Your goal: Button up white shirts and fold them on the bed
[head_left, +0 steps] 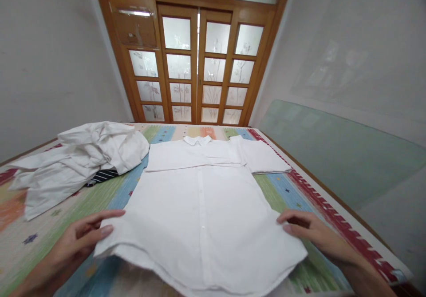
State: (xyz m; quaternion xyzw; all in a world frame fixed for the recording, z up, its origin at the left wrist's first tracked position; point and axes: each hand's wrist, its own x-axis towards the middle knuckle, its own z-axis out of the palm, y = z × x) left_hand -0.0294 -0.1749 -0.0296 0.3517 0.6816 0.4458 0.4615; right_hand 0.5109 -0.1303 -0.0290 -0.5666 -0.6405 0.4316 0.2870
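Note:
A white button-up shirt (pixel 179 208) lies front side up, its collar at the far end and its hem towards me. One sleeve is laid across the chest, while a folded white piece that looks like the other sleeve rests at the upper right. My left hand (pixel 78 239) pinches the shirt's left side near the hem, thumb and fingers on the cloth. On the opposite side edge, my right hand (pixel 309 230) grips the fabric between thumb and fingers. The hem between them is slightly raised and wavy.
A crumpled heap of white cloth (pixel 96 150) lies at the left, with a dark striped piece (pixel 105 176) under it. Everything rests on a colourful striped, star-patterned mat (pixel 279 190). A pale green panel (pixel 333 141) stands along the right wall. Wooden glass-paned doors (pixel 195 66) are behind.

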